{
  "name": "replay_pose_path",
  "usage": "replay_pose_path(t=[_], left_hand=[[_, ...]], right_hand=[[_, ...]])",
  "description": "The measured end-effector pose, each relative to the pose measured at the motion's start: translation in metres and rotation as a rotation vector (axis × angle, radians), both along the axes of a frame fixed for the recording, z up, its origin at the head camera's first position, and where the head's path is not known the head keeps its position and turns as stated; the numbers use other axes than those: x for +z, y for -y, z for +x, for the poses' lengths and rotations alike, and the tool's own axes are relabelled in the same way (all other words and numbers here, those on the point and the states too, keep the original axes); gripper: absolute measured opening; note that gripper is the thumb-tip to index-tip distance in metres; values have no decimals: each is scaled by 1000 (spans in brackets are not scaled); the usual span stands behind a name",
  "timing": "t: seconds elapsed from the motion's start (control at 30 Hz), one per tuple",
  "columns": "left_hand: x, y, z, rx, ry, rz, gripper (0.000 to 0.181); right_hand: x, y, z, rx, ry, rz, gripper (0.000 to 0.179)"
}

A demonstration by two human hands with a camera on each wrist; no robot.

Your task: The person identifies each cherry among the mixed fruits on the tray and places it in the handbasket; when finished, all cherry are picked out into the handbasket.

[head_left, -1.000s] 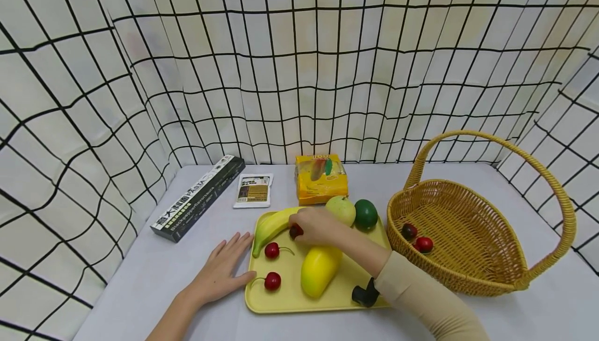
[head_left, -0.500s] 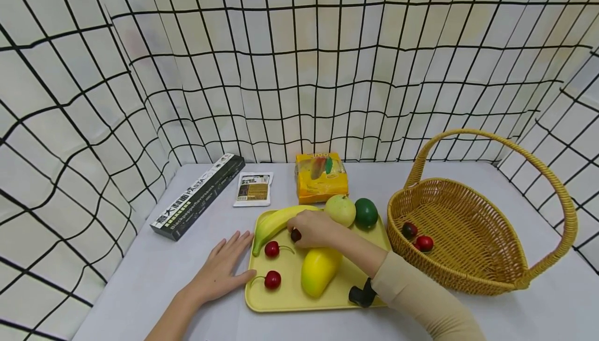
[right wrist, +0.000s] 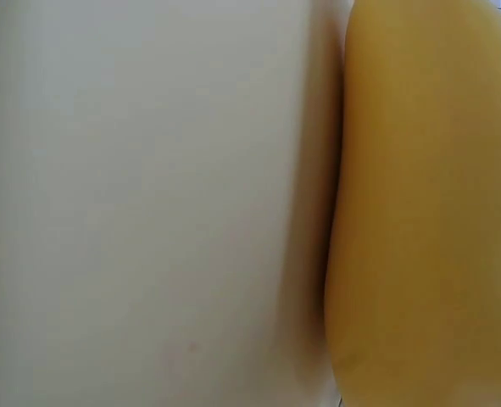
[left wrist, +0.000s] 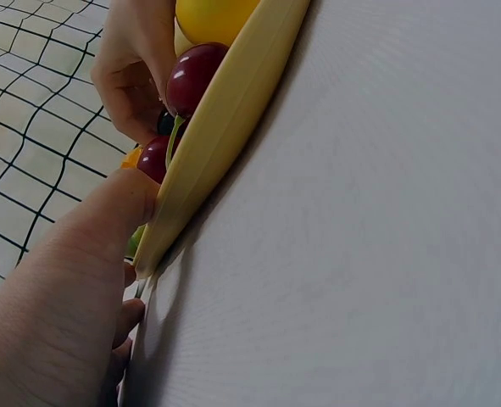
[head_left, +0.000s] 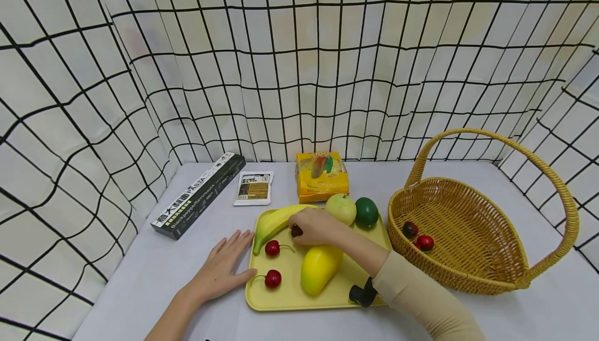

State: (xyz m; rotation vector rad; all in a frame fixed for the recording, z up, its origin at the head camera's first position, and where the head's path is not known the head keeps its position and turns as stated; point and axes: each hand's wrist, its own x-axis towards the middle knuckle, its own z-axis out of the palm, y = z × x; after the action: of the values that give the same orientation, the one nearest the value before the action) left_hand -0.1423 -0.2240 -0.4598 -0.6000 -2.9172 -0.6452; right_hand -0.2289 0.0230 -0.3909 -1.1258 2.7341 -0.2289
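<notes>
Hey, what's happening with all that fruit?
Someone's right hand is pinching a small dark fruit over the yellow tray, close to the banana. Their left hand rests at the tray's edge, fingers stretched out. Two cherries with stems and a yellow mango are on the tray too. Beside it stands a woven basket with some red fruits inside.

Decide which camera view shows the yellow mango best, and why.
The head view: the mango appears nearly whole there, on the tray. The left wrist view crops it at the top edge; the right wrist view shows a cut-off yellow surface, probably it.
</notes>
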Motion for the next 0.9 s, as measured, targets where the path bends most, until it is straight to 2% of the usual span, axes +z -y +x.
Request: replay_pose_path(t=[0.33,0.57,0.7,0.9], left_hand=[[0,1,0,0,0,-3,81],[0,1,-1,2,-6,1,81],[0,0,-1,12,20,-3,81],[1,1,-1,15,29,6,81]], right_hand=[[3,-4,1,16,-10,-50,17],[7,-8,2,18,-29,-98,25],[11,-11,3,19,-35,-149,31],[18,-21,4,28,-121,-244,32]])
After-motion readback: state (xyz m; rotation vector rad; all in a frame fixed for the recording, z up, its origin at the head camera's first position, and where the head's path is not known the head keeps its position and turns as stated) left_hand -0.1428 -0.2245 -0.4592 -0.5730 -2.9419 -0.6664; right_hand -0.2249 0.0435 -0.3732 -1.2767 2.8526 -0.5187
